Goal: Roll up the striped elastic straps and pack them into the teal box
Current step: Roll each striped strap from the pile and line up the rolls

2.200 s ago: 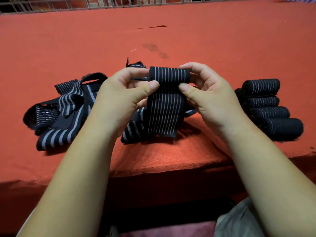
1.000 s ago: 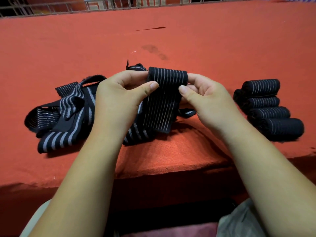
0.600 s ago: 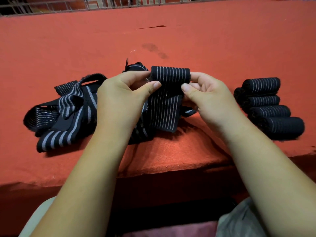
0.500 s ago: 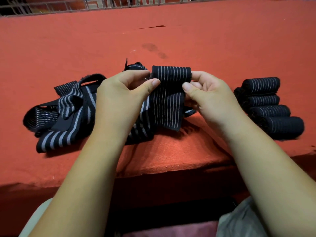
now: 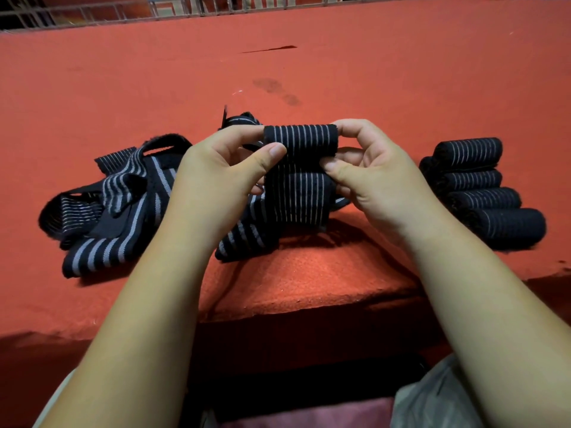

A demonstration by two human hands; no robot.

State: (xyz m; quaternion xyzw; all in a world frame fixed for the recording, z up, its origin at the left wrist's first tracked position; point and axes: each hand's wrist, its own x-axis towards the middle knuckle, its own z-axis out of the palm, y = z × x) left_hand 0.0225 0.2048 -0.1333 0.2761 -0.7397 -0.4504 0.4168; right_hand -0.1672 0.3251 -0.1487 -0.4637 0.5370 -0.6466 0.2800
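Black strap [image 5: 299, 143], tail shorter than before, left hand [image 5: 216, 186], right hand [image 5: 380, 186] pinching its roll

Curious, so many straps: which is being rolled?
The strap held by the left hand and right hand, tail hanging. The rolls at right are finished; the pile at left lies loose.

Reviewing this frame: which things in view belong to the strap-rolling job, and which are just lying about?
Job in hand:
- half-rolled strap, pinched by the left hand and the right hand
- unrolled straps, heaped at left
- finished rolls, at right
(The teal box is not in view.)

Just there:
- red cloth
- metal rail
- dark stain
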